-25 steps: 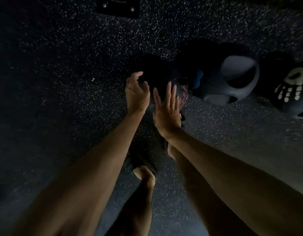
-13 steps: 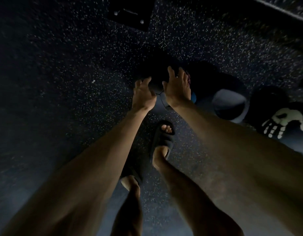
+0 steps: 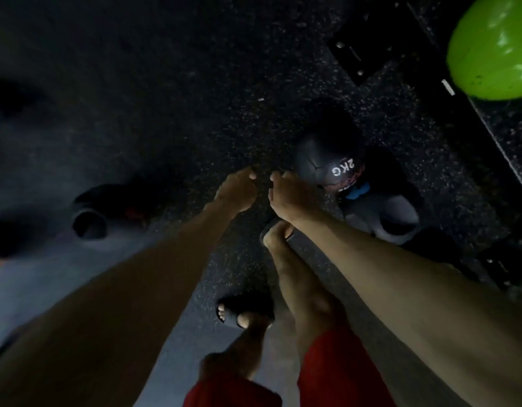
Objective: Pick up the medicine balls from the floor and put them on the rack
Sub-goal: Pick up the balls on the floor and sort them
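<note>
Head view: we log 2KG ball (image 3: 327, 163) still on floor (image 3: 195, 113); left hand (image 3: 236, 189), right hand (image 3: 286, 198) drawn back, loosely curled, empty; lift pending.

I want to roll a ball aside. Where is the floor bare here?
Bare floor lies left of the 2KG ball, beyond the left hand. Crowded right: 2KG ball, grey ball and rack close together.

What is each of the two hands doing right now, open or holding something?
Left hand: open, fingers loosely curled, holding nothing.
Right hand: open, beside the 2KG medicine ball, not gripping it.
</note>
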The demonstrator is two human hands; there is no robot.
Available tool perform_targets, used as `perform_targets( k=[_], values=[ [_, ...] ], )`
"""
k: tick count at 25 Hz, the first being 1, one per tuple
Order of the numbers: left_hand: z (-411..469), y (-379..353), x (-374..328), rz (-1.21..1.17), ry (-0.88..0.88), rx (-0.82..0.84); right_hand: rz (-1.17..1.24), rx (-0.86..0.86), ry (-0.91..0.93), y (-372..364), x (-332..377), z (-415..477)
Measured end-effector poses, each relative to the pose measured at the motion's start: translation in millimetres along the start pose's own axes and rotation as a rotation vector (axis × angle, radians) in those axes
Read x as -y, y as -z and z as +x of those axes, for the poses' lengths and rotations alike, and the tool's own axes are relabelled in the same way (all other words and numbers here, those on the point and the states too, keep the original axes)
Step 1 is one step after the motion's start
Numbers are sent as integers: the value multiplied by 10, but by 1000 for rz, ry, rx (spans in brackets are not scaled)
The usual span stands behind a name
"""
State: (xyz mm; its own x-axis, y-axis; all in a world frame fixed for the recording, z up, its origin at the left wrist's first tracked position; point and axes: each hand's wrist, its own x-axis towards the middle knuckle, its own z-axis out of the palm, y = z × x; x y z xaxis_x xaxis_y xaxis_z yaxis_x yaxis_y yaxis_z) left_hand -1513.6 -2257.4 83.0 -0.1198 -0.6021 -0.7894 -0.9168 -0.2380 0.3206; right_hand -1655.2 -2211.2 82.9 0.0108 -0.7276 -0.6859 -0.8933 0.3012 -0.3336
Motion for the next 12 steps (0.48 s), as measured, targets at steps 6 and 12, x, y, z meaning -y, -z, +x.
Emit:
perform_targets(
  k=[6, 12],
  values=[
    [-1775, 434, 1408, -241, 153, -180, -251, 159, 293, -148, 1790, -1092],
    [-3577, 203, 2982, -449, 248, -337, -451, 243, 469, -925, 3273, -2562]
  ],
)
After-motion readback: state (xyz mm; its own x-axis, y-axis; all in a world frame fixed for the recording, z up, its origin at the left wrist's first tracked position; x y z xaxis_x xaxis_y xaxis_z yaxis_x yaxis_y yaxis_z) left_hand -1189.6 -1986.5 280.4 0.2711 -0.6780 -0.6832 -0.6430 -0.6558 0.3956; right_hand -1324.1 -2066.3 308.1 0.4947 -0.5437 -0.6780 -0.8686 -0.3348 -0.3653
